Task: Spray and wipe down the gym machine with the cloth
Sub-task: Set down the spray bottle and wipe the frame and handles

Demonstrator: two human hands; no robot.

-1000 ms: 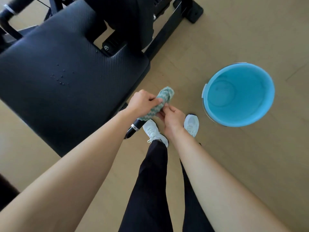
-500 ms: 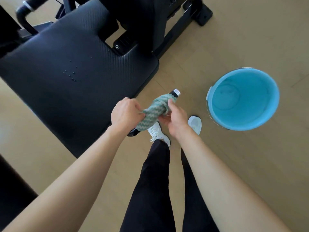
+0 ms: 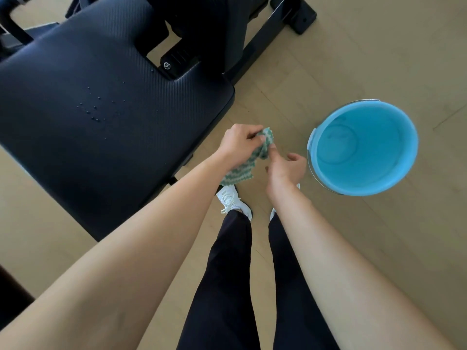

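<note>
Cloth: we see a green-and-white zigzag-woven cloth [image 3: 242, 170], soft and crumpled, held in the air between both hands; its loose end hangs below the left wrist.
Left hand: the left hand [image 3: 238, 145] is curled round the cloth's upper part, gripping it.
Right hand: the right hand [image 3: 286, 170], just right of the left, pinches the cloth's edge with thumb and forefinger; we see its other fingers loosely curled.
Seat pad: a wide black padded seat pad [image 3: 101, 109] with a fine carbon-weave texture and rounded corners lies left of and beyond the left hand, apart from the cloth.
Droplets: small round droplets [image 3: 94, 112] bead on the pad's middle, well left of the hands.
Frame: black metal frame [image 3: 265, 34] bars run away beyond the hands, ending in a blocky foot.
Bucket: a round, smooth sky-blue plastic bucket [image 3: 399, 168] stands on the floor just right of the right hand.
Shoes: white laced sneakers [image 3: 231, 200] below the hands, under black trousers [image 3: 222, 274].
Floor: pale matte wooden floor [image 3: 353, 59] planks all around.
</note>
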